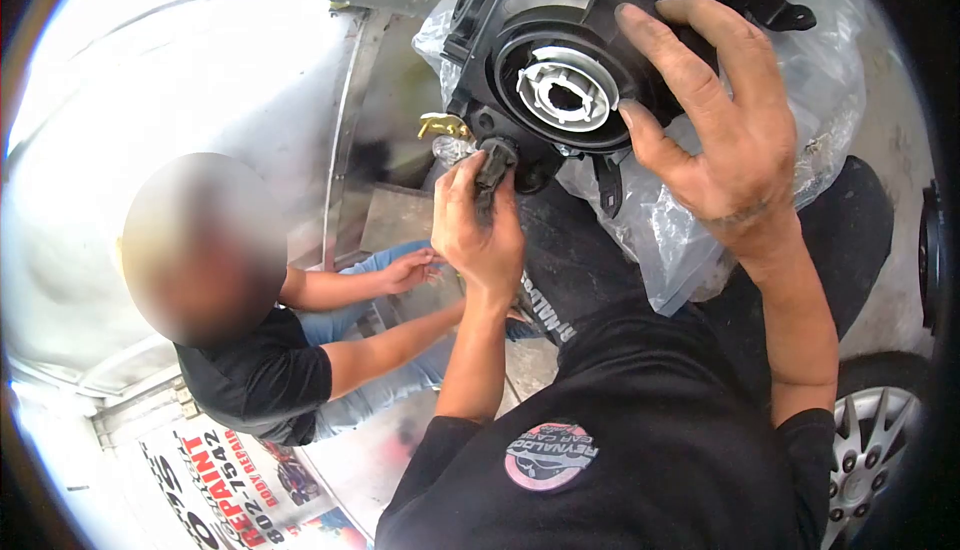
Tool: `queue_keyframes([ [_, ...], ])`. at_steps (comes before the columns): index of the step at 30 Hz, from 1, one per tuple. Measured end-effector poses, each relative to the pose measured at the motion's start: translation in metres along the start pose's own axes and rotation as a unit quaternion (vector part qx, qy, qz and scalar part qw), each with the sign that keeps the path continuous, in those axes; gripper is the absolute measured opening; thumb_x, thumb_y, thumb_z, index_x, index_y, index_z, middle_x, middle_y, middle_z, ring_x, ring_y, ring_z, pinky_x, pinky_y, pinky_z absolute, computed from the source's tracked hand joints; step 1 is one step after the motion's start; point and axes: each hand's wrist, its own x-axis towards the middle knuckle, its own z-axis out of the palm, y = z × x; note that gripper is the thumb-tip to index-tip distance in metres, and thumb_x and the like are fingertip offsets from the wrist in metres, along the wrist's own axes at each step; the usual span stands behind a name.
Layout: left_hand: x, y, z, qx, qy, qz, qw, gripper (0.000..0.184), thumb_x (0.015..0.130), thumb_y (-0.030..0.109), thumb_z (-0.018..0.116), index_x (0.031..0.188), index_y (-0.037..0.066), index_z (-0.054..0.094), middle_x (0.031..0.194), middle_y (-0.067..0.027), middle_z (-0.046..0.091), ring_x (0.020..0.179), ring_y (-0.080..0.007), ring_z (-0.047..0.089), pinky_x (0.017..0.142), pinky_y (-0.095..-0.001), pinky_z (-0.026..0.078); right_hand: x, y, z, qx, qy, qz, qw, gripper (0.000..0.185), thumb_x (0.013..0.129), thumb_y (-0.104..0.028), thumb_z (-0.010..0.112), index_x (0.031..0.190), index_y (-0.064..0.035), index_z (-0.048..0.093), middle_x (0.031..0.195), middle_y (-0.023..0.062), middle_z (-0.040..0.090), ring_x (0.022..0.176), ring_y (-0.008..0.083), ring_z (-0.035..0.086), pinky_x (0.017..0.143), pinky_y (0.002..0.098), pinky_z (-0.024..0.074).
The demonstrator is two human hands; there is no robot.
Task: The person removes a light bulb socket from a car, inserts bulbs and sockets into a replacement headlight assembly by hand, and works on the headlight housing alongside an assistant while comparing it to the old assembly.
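A black headlight housing [600, 20], back side up, lies over my lap on clear plastic wrapping. Its round opening shows a white bulb holder ring [568, 96] with a dark centre. My left hand [478, 220] pinches a black bulb socket [497, 162] between thumb and fingers at the housing's lower edge; whether it is seated there I cannot tell. Spread over the housing's right side is my right hand [725, 120], fingers apart, with the thumb near the rim of the round opening. A brass-coloured metal piece [443, 127] sits just left of the socket.
Another person [260, 370] in a black shirt and jeans sits close on the left, hands near my left forearm. Clear plastic wrapping [680, 240] hangs from under the housing. A wheel [870, 445] stands at lower right, and a printed sign [230, 490] at lower left.
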Motion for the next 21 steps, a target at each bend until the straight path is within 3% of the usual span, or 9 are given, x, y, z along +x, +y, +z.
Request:
queue_keyframes([
  [21,-0.003,-0.003,-0.002,0.005,0.010,0.046,0.999,0.036,0.084,0.000,0.085,0.117,-0.004,0.072,0.106,-0.0156,0.073,0.089,-0.0208,0.073,0.072,-0.0287,0.059,-0.003,-0.004,-0.012,0.009,-0.017,0.012,1.000,0.067,0.066,-0.005,0.085,0.132,-0.0058,0.072,0.124,0.0170,0.065,0.112,0.0337,0.064,0.096,0.0438,0.0537],
])
